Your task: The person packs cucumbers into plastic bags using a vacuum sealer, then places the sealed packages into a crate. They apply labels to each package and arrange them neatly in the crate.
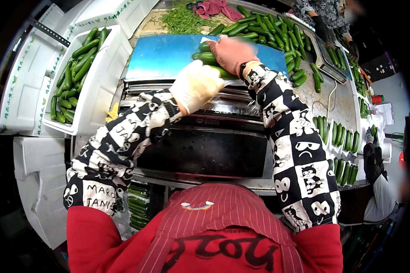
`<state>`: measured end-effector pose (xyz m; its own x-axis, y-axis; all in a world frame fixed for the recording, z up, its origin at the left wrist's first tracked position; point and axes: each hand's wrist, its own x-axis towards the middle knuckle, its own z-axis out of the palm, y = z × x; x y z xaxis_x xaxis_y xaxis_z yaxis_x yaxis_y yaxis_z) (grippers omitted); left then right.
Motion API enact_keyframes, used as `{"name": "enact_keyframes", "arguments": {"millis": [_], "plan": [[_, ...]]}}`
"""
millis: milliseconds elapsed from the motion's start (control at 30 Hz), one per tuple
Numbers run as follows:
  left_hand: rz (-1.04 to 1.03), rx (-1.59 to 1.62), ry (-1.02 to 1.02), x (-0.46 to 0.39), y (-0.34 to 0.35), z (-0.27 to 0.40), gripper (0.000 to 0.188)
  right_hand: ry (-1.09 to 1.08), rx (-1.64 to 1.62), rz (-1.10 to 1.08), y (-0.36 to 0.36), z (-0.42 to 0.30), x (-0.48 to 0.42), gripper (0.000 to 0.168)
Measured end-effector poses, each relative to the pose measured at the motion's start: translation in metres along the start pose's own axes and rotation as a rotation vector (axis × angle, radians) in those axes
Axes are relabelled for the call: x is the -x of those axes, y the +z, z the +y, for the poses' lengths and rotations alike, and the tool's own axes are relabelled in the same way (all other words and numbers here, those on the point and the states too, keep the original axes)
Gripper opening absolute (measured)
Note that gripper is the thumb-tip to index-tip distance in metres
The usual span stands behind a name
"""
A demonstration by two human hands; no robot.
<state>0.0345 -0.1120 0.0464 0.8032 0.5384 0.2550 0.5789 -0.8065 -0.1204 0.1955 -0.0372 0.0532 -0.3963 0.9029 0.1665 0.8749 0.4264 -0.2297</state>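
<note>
A small group of cucumbers (206, 58) lies on the blue top plate (160, 56) of a film wrapping machine, near its front edge. My right hand (234, 53), in a pinkish glove, grips the group from its right side. In a pale glove, my left hand (198, 83) is curled at the near left of the cucumbers, above the machine's metal rollers (150, 87). Its fingertips are hidden, so whether it pinches film or a cucumber cannot be told. Shiny clear film (232, 105) stretches over the rollers below my hands. The machine's black front panel (201, 150) faces me.
A white foam box (114, 68) of cucumbers stands left. Behind the machine lie a cucumber pile (273, 29), green trimmings (184, 20) and a pink cloth (218, 8). A scale (331, 65) and packed cucumber trays (345, 136) are right. Two other people work at the right.
</note>
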Motion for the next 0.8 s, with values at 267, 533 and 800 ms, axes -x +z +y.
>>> {"name": "enact_keyframes", "arguments": {"millis": [267, 533, 800], "plan": [[0.157, -0.181, 0.107, -0.036, 0.039, 0.021, 0.009, 0.162, -0.088, -0.138, -0.002, 0.006, -0.008, 0.057], [-0.051, 0.146, -0.034, -0.026, 0.020, -0.005, 0.005, 0.122, -0.027, -0.107, -0.013, -0.006, 0.002, 0.057], [0.228, 0.305, -0.148, 0.089, -0.013, -0.096, 0.019, 0.088, -0.055, -0.147, -0.034, 0.005, 0.011, 0.071]]}}
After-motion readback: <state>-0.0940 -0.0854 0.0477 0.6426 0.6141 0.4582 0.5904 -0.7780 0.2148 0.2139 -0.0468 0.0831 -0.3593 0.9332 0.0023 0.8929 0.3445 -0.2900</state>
